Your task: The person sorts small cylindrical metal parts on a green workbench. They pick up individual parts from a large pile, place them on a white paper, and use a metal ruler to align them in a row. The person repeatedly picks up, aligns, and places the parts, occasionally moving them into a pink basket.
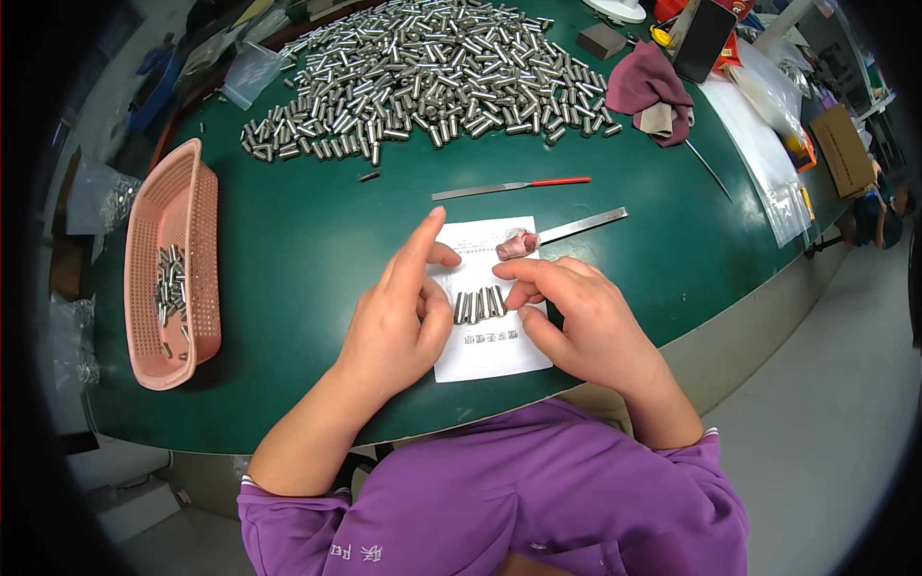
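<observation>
A short row of several small shiny metal cylinders [479, 305] lies side by side on a printed white sheet of paper [495, 361]. My left hand [396, 312] is at the left of the row, fingers apart, the index finger stretched away from me, and nothing in its grasp. On the other side my right hand [586, 312] has its fingers bent but apart, the tips close to the row's right end; whether they touch the last cylinder I cannot tell. A flat metal strip [586, 226] with a pinkish wrapped end lies across the paper's far right corner.
Beyond the paper is a red-handled file [509, 188]. A large heap of metal cylinders [432, 72] covers the far table. At left stands a pink plastic basket [206, 278] with some cylinders inside. A maroon cloth [648, 86] and a dark phone [706, 40] are at far right.
</observation>
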